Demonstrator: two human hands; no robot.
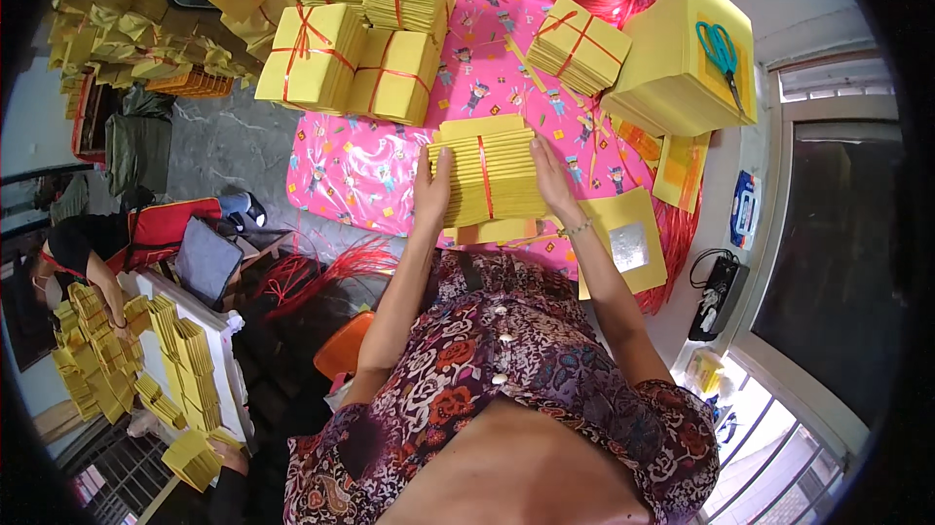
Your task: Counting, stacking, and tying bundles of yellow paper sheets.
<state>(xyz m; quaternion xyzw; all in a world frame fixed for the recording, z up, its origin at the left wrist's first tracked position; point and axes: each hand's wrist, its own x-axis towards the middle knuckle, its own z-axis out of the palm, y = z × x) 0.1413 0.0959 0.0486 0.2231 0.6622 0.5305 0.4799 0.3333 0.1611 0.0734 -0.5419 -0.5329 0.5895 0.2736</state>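
A pink patterned cloth (341, 174) covers the desk. The floor (229, 140) is grey concrete. A window (828, 233) with a pale frame runs along one side, daylight showing through bars (779, 467) near the lower corner.

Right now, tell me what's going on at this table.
A person presses both hands, left hand and right hand, against the sides of a yellow paper stack with a red string around it, on a pink cloth. Tied bundles lie beyond it; scissors rest on a big yellow pile to the right. At left, another person handles more yellow stacks.
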